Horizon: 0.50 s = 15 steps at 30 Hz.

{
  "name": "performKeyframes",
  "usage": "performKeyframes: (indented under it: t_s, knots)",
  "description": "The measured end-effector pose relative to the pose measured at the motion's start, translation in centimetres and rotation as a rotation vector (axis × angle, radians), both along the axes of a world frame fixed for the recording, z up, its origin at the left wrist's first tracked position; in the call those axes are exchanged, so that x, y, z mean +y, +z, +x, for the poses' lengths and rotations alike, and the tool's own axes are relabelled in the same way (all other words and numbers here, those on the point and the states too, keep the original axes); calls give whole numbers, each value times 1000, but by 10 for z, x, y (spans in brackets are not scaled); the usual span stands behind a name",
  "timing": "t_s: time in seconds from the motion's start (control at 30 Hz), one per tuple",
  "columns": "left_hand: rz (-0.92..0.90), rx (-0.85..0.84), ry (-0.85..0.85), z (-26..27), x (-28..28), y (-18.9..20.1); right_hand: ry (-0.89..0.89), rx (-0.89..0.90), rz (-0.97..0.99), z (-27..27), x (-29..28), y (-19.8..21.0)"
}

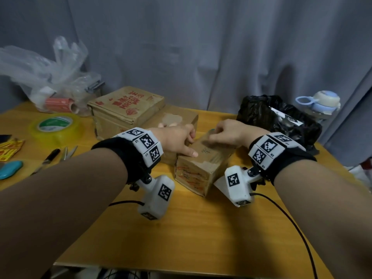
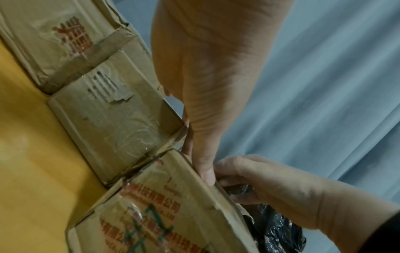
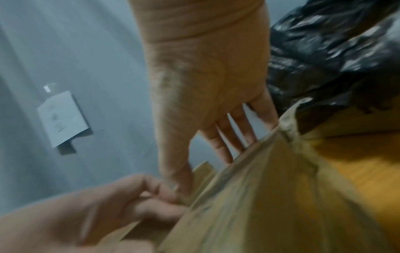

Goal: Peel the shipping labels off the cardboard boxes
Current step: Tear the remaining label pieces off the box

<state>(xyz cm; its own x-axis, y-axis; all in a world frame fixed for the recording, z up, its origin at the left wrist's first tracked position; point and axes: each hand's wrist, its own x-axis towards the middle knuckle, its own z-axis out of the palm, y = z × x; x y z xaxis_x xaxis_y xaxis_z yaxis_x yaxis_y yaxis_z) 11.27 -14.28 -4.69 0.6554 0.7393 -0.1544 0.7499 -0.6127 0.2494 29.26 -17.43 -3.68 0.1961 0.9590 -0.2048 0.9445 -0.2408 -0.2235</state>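
A small cardboard box (image 1: pixel 203 168) with red print and green scribbles (image 2: pixel 162 214) lies at the table's centre. My left hand (image 1: pixel 191 143) holds its near-left top edge, thumb (image 2: pixel 205 174) laid flat along the top and the other fingers curled behind. My right hand (image 1: pixel 215 135) grips the box's far end, fingers (image 3: pixel 233 137) reaching over the edge and thumb close to the left hand. Whether it pinches a label edge I cannot tell. The box top shows a pale torn patch. Behind stand a middle box (image 1: pixel 173 119) with a torn bare spot and a larger red-printed box (image 1: pixel 126 109).
A yellow tape roll (image 1: pixel 56 125), scissors (image 1: pixel 68 154), a pen (image 1: pixel 50 156) and a blue object (image 1: pixel 10 168) lie at the left. A black plastic bag (image 1: pixel 277 117) with a white strip sits right behind my right hand, a bottle (image 1: pixel 320 103) beyond. Wooden table (image 1: pixel 181 228), grey curtain behind.
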Motion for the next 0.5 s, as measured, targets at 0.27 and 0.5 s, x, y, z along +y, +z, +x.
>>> performKeyframes:
  t_s: [0.27, 0.5]
  knots:
    - [-54, 26, 0, 4, -4, 6, 9, -55, 27, 3, 10, 1]
    - [-109, 170, -75, 10, -10, 23, -65, -62, -84, 3, 12, -5]
